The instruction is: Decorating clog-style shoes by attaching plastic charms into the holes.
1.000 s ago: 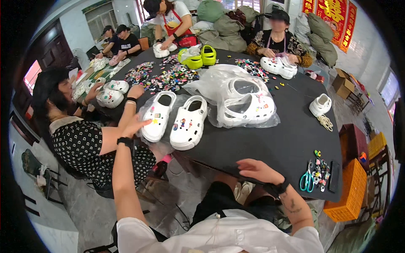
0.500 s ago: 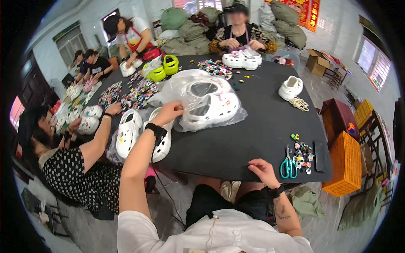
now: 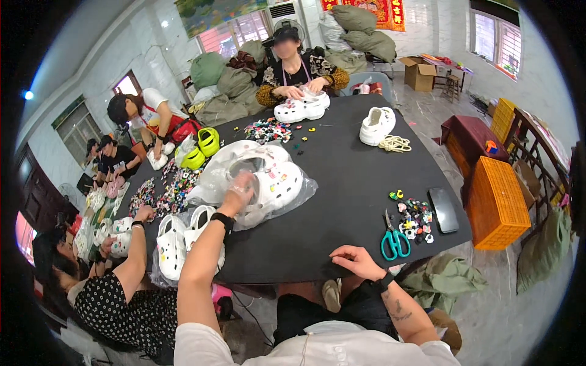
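A pair of white clogs (image 3: 285, 194) dotted with small charms lies on a clear plastic bag (image 3: 310, 186) on the dark table. My left hand (image 3: 240, 194) is over the near clog's opening, its fingers smeared by motion; whether they grip the clog or the bag is unclear. At the table's near edge rests my right hand (image 3: 359, 262), fingers loosely stretched and nothing visible in them. To its right are teal-handled scissors (image 3: 395, 243) and a small heap of colourful shoe charms (image 3: 415, 221). Another pair of white clogs (image 3: 171, 247) stands left of my left forearm.
A black phone-like slab (image 3: 443, 210) lies by the charms. Farther off are a single white clog (image 3: 377, 126), a coil of cream cord (image 3: 395, 144), lime-green clogs (image 3: 208, 141) and larger charm piles (image 3: 268, 130). Co-workers sit left and opposite. An orange woven cabinet (image 3: 499, 204) stands right.
My left hand has moved from the bag's left edge to the near clog's opening, and the bag looks pulled back from the clogs. The view has swung right. My right hand stays by the edge.
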Motion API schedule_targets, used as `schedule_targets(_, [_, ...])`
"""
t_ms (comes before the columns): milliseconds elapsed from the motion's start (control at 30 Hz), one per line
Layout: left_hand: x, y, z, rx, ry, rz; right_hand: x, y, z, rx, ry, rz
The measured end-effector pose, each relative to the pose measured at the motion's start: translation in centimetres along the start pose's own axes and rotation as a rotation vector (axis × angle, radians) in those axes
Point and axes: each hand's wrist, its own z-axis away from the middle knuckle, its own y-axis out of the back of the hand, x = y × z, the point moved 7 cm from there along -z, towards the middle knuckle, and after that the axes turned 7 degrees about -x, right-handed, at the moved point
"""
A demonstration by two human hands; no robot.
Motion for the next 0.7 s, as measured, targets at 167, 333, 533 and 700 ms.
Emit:
schedule_targets(167, [0.3,-2.7,-4.2,-0.208,0.220,-0.331,0.8,1.0,0.0,0.015,-0.005,-0.159])
schedule_targets(333, [-0.5,-2.9,-5.0,0.073,0.266,-0.363,1.0,0.7,-0.6,-0.017,-0.014,-0.136])
schedule_targets(533, [-0.2,-2.1,-2.8,-0.001,0.137,-0.289,2.0,0.7,-0.2,0.034,-0.024,-0.212])
schedule_targets(700, [10.3,3.9,4.7,0.095,-0.127,0.057,2.2,2.7,-0.1,0.258,0.154,-0.406])
